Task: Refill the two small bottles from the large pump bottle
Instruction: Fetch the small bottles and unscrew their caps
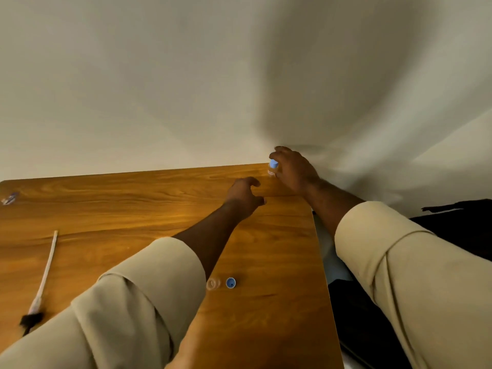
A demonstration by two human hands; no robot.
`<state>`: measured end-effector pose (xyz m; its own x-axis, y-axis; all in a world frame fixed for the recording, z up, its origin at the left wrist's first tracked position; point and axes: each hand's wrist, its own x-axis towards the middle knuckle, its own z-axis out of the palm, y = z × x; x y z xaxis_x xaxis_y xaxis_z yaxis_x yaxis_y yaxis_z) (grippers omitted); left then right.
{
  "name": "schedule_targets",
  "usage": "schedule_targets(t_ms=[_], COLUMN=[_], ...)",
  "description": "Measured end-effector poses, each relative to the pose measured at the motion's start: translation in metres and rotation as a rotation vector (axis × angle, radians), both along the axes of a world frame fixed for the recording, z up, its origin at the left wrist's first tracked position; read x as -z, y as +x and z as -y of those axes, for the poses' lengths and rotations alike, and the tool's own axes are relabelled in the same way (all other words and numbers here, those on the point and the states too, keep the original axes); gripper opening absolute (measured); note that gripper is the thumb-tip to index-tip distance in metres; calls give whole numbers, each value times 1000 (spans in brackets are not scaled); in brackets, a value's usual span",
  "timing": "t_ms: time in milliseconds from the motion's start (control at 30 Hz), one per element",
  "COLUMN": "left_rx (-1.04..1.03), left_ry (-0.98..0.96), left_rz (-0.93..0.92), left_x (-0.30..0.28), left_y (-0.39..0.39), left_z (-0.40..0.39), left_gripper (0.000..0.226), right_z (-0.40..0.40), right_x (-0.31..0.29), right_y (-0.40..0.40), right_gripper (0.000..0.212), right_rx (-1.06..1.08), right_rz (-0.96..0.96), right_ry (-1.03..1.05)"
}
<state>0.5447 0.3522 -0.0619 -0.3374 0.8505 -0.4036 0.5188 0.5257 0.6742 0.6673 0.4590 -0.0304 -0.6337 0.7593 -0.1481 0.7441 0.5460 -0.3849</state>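
A small clear bottle with a blue cap [273,167] stands at the far right corner of the wooden table [133,203]. My right hand [292,169] curls its fingers round this bottle from the right. Just left of it, my left hand [245,194] hovers over the table with loosely curled fingers and holds nothing. Nearer to me a second small clear bottle [213,284] stands without a cap, seen from above. Its loose blue cap [230,282] lies right beside it. The large pump bottle is not in view.
A long thin brush with a pale handle and dark bristles [42,278] lies at the table's left. A small blurred object [9,198] sits at the far left corner. The table's right edge [323,262] drops off beside dark fabric [452,230]. A pale wall stands behind.
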Motion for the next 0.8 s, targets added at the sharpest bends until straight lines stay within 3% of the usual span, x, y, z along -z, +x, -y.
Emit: schedule_targets(t_ms=[200, 367, 533, 700, 800], left_rx=[-33, -94, -207, -332, -306], left_ry=[-13, 79, 260, 462, 569], left_rz=[-3, 14, 73, 92, 89], left_x=[19, 14, -10, -36, -57], left_y=[-5, 3, 18, 22, 18], left_z=[5, 30, 76, 152, 195], left_gripper=[48, 54, 70, 45, 38], right_z=[-7, 18, 80, 144, 179], right_x=[14, 4, -32, -82, -113], right_y=[-5, -3, -3, 1, 1], right_gripper=[17, 22, 15, 16, 19], right_rx=[56, 36, -65, -156, -236], right_rz=[-77, -122, -228, -263, -244], right_ry=[-21, -79, -63, -31, -11])
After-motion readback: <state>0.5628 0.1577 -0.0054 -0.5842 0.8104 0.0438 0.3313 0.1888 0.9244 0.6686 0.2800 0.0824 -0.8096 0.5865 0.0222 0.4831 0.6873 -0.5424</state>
